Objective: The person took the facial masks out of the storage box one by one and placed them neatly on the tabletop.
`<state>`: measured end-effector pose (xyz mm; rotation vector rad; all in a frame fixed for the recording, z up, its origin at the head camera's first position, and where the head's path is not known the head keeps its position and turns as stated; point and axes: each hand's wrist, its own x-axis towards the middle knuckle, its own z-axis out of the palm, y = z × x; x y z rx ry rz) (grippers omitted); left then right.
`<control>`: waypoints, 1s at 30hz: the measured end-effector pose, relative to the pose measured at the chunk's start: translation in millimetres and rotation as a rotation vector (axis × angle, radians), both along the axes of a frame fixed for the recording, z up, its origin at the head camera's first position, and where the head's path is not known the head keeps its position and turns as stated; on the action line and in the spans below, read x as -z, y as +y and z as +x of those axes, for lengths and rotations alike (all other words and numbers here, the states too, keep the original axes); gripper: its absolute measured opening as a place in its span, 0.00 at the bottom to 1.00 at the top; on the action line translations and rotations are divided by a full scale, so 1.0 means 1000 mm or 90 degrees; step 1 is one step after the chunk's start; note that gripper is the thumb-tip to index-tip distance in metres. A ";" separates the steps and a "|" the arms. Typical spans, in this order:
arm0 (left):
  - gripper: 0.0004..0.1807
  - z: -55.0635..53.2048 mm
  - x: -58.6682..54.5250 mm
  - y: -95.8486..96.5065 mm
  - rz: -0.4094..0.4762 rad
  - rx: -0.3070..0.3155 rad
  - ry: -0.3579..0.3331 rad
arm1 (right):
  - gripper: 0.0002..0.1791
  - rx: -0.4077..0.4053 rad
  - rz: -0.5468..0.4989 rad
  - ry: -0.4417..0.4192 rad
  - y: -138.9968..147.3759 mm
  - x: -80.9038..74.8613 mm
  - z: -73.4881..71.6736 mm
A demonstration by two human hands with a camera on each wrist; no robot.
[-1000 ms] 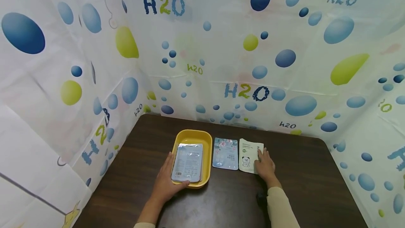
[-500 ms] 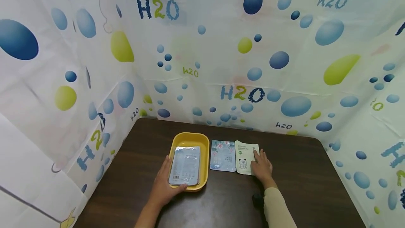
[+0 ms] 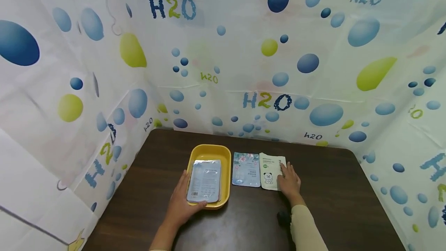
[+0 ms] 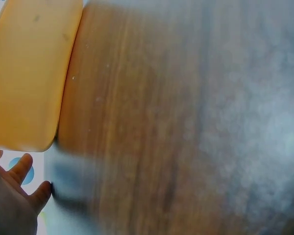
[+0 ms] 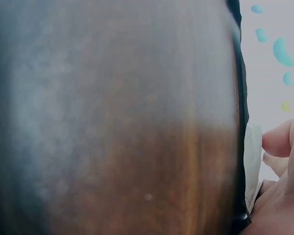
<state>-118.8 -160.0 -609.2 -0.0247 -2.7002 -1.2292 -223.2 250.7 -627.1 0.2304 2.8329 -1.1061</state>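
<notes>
My left hand (image 3: 182,198) lies along the left side of a yellow plastic tray (image 3: 228,169), fingers stretched out and thumb at its front corner. Flat blue-silver sachets (image 3: 205,179) are stacked in the tray, the top one showing a barcode. Right of it, a blue floral sachet (image 3: 246,169) lies flat on the table. Beside that lies a pale green sachet (image 3: 270,169) with a bear drawing, its right edge under the fingers of my right hand (image 3: 290,183). The right wrist view shows fingertips (image 5: 279,139) against the pale sachet's edge (image 5: 253,152).
All of this is on a dark brown wooden table (image 3: 327,196). A white curtain (image 3: 223,49) with blue and green dots and "H2O" lettering surrounds the far and side edges. A small black object (image 3: 283,218) sits by the right wrist.
The head view has tilted slightly, shifting the whole scene a little left. Both hands, the tray and the sachets keep their places relative to each other.
</notes>
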 end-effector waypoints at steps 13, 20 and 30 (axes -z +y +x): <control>0.69 0.000 -0.001 0.002 0.019 0.003 -0.038 | 0.39 -0.005 -0.044 0.026 0.005 -0.007 0.006; 0.70 -0.001 -0.004 0.002 0.024 -0.002 -0.047 | 0.41 -0.008 -0.042 0.029 0.005 -0.015 0.004; 0.69 0.001 -0.004 0.000 0.018 -0.006 -0.036 | 0.40 0.007 -0.025 0.015 -0.002 -0.011 0.004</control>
